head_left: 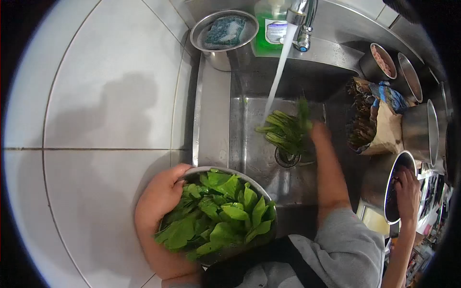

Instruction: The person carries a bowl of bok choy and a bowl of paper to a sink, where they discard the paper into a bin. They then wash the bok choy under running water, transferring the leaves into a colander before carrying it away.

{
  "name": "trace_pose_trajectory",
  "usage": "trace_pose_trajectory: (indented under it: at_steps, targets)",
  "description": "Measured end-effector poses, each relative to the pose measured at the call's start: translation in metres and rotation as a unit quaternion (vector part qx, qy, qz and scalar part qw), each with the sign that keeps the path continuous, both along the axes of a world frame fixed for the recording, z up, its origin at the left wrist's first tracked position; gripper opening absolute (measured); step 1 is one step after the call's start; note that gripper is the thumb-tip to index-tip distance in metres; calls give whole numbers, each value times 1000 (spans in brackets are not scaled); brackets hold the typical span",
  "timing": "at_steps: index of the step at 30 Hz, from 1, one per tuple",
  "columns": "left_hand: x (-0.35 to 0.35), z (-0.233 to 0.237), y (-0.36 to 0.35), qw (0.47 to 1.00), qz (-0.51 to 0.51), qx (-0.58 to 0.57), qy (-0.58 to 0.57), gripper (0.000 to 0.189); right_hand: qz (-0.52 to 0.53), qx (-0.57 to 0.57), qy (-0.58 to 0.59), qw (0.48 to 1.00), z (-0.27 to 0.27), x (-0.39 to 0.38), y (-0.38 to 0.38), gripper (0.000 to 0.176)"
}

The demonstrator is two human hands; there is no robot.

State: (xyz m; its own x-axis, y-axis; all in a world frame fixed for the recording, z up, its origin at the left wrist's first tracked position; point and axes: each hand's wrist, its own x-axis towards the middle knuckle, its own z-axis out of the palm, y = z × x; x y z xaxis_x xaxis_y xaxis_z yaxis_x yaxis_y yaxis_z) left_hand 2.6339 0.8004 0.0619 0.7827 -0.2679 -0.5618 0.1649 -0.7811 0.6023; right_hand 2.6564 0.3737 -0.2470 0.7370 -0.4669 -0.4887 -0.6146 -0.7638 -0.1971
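My left hand (168,189) grips the rim of a round metal bowl (261,188), thumb over the edge. Wet green leaves (225,211) fill this bowl, which is tilted against my front. Over the sink, my right hand (318,132) holds a bunch of leafy greens (283,128), its pale cut stems pointing left. The bunch is near the water stream (281,67) from the faucet (298,19). Greens and motion blur hide most of my right fingers. Below the bunch, the drain (287,157) is partly visible.
A pot with a sponge (224,32) and a green soap bottle (269,33) stand behind the sink (257,177). On the right are a paper bag (389,127), several metal containers (420,129), and another person's hand (407,189) in a metal bowl (377,185).
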Motion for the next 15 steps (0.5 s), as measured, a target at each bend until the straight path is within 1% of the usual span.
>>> trace_pose_trajectory:
  at_steps: [1,2,3,5,6,7,9,10,11,12,14,15]
  targets:
    - [1,1,0,1000,4,2,14,29,84,-51,105,990,-17,-16,-8,42]
    - [1,3,-1,1000,7,4,28,28,165,-100,209,959,-34,-32,-14,42]
    - [0,6,-2,1000,6,0,24,28,163,-104,206,959,-30,-40,-11,42]
    - [-2,10,-3,1000,-4,-14,2,27,78,22,80,994,-23,-47,0,41]
    - [-2,7,-1,1000,-4,-17,2,27,25,100,32,994,-22,-40,14,40]
    - [-2,2,2,1000,-5,-31,-3,26,-28,177,-13,984,-21,-31,37,38]
    - [-4,-1,2,999,-7,-44,-6,26,-17,194,29,981,-8,-13,84,42]
    - [-4,2,0,999,2,-41,7,25,-97,292,23,951,-11,-10,105,44]
    - [-3,4,-3,999,10,-39,18,25,-175,385,14,906,-18,-7,120,46]
    - [-2,1,-3,999,8,-38,16,25,-176,386,11,905,-36,-6,131,46]
    - [-2,-6,3,998,-34,-12,-43,24,-285,337,-105,891,-66,-9,152,44]
    - [-2,-6,4,999,-34,-9,-41,24,-286,338,-103,891,-67,-8,155,44]
